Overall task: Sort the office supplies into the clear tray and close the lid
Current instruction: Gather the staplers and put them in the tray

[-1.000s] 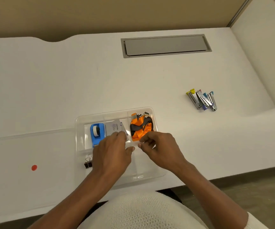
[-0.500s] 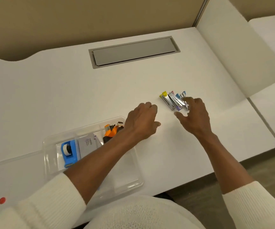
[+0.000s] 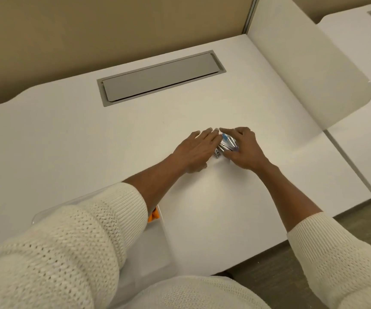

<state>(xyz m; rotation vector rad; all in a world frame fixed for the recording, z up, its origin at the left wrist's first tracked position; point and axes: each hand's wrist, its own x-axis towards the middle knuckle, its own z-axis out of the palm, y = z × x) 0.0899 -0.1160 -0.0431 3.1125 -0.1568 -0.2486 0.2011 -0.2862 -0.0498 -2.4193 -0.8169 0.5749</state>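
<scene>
A bunch of small metal staplers (image 3: 223, 144) with coloured ends lies on the white desk, pinched between my two hands. My right hand (image 3: 243, 149) arches over the bunch from the right, thumb on its near side, and hides most of it. My left hand (image 3: 194, 151) lies flat with straight fingers pressed against the bunch's left side. The clear tray (image 3: 155, 248) sits at the lower left, largely hidden under my left sleeve. Only an orange scrap of the lanyard (image 3: 153, 216) inside it shows.
A grey cable hatch (image 3: 160, 78) is set into the desk behind my hands. A white divider panel (image 3: 309, 70) stands along the right side, with another desk beyond it. The desk's front edge runs close to my body.
Both hands left the tray and reached right to the staplers. Since half a second ago they have closed in around the bunch, and the view has swung right.
</scene>
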